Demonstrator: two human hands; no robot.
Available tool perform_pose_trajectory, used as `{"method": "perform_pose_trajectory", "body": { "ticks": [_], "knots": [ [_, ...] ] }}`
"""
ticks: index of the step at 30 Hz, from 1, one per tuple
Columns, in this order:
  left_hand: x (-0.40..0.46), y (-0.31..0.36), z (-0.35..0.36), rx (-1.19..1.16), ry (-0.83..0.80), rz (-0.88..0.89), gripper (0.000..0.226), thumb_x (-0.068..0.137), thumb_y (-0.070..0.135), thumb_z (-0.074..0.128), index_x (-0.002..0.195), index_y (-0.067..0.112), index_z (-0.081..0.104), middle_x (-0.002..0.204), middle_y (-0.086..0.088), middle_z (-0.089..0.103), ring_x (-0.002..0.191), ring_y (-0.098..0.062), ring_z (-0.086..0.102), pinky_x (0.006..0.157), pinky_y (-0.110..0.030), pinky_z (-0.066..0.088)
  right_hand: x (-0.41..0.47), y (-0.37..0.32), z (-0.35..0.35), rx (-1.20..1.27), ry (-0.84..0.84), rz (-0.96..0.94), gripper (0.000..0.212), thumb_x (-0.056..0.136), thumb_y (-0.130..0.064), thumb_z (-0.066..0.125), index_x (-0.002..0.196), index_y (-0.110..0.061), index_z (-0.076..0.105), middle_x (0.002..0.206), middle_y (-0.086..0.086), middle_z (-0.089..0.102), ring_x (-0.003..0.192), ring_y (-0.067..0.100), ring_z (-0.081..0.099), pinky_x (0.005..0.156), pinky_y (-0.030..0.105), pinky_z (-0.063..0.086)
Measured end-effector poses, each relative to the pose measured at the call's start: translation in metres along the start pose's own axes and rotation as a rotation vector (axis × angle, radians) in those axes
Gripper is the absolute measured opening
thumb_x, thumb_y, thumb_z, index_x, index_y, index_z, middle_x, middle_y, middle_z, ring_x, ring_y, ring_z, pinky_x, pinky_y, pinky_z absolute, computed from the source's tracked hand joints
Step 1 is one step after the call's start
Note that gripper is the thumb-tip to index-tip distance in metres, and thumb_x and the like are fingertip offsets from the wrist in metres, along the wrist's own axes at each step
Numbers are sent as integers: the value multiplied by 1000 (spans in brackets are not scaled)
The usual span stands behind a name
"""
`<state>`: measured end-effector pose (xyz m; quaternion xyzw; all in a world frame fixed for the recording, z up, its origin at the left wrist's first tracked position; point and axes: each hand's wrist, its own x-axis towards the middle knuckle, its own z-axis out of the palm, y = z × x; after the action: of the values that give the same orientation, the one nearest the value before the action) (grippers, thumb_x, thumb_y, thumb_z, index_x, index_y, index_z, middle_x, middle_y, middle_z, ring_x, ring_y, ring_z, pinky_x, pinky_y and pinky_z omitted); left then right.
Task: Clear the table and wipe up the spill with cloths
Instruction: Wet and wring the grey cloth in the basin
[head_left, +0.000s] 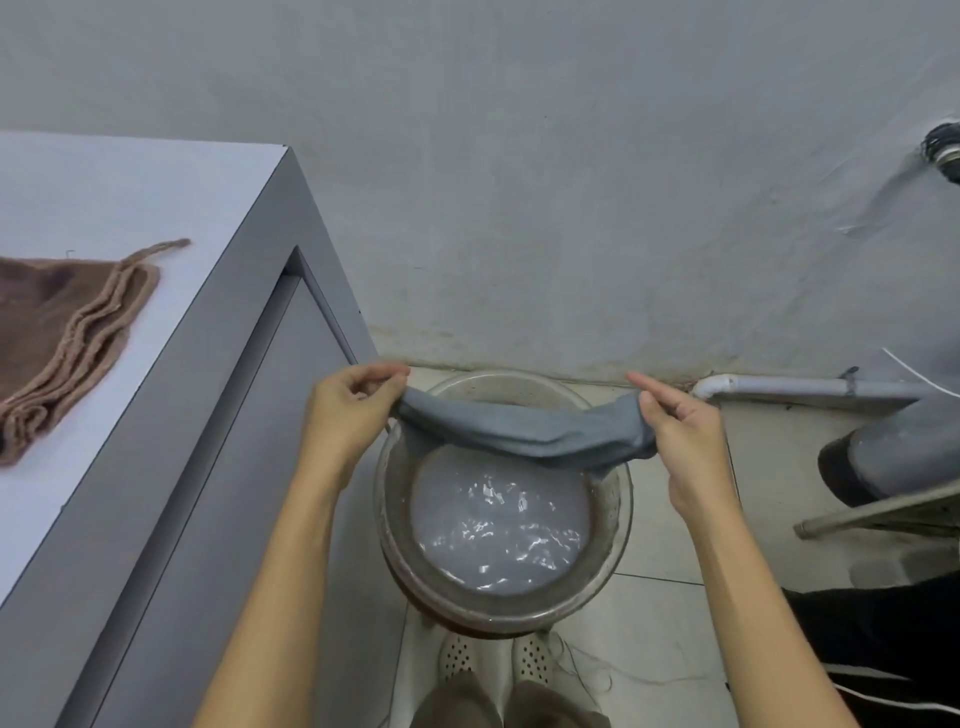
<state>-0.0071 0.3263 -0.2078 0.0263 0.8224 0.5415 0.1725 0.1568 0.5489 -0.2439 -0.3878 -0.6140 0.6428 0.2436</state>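
Observation:
A wet grey cloth (519, 428) hangs stretched between my two hands over a round basin (621, 499) of cloudy water on the floor. My left hand (348, 410) pinches its left end and my right hand (680, 431) pinches its right end. A folded brown cloth (62, 332) lies on the white table top (156, 208) at the left, away from both hands.
The grey table side (218, 467) stands close to my left arm. A grey wall rises behind the basin, with a white pipe (779, 387) along its foot. Another person's dark leg and shoe (852, 467) are at the right. My own shoes (493, 660) show below the basin.

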Motion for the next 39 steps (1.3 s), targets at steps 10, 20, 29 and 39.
{"method": "perform_pose_trajectory", "body": {
  "ticks": [10, 20, 29, 39],
  "knots": [
    [10, -14, -10, -65, 108, 58, 52, 86, 0, 46, 120, 38, 55, 69, -9, 56, 69, -15, 54, 77, -34, 57, 0, -13, -17, 271, -16, 66, 22, 88, 0, 57, 97, -16, 69, 74, -6, 71, 73, 8, 64, 65, 17, 51],
    [6, -1, -1, -416, 109, -182, 28, 85, -3, 40, 70, 13, 57, 69, -2, 55, 65, -13, 49, 59, -21, 46, -1, -12, -14, 334, -2, -16, 19, 93, -3, 52, 103, -11, 65, 78, -7, 71, 82, 5, 63, 79, 17, 50],
    [6, -20, 0, 339, 83, 113, 13, 92, 15, 53, 100, 22, 60, 68, -3, 50, 62, -16, 47, 63, -32, 41, -3, -15, -12, 358, 16, -43, 25, 93, 2, 48, 112, -9, 60, 84, 2, 61, 84, 4, 58, 78, 11, 48],
    [-1, 28, -7, -402, 178, 125, 25, 98, 6, 40, 83, 25, 44, 76, 2, 47, 67, -11, 48, 68, -27, 49, -1, -41, -19, 450, -72, -139, 20, 93, -3, 50, 97, -17, 62, 80, -4, 60, 80, 8, 50, 76, 21, 39]
  ]
}}
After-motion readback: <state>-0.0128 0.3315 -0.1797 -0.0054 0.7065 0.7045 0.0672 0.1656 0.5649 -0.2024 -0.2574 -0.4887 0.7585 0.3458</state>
